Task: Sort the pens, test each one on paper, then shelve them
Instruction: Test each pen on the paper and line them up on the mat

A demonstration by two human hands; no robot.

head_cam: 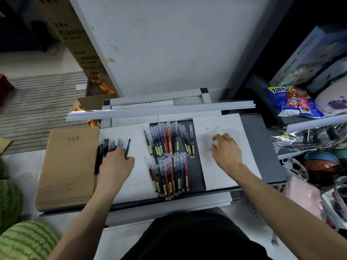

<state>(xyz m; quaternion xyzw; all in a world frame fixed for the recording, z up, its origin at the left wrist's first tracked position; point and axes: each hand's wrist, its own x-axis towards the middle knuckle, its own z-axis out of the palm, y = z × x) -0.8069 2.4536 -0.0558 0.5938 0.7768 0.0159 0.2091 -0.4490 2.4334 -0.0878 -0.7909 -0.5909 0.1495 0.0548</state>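
Two rows of capped pens in clear sleeves (169, 141) lie on the dark desk top (262, 147) between two white sheets. On the left sheet (139, 177) a fan of loose pens (112, 144) lies side by side. My left hand (116, 164) covers their lower ends and pinches a dark pen (128, 148) at the right end of the fan between thumb and fingers. My right hand (227, 152) rests with loosely bent fingers on the right sheet (221, 177), which bears faint scribbles near its top. That hand holds nothing.
A stack of brown notebooks (69, 166) lies left of the sheets. Long white rails (159, 110) cross the back of the desk. Shelves at the right hold snack bags (294, 102), boxes and balls. Watermelons (28, 241) sit at the lower left.
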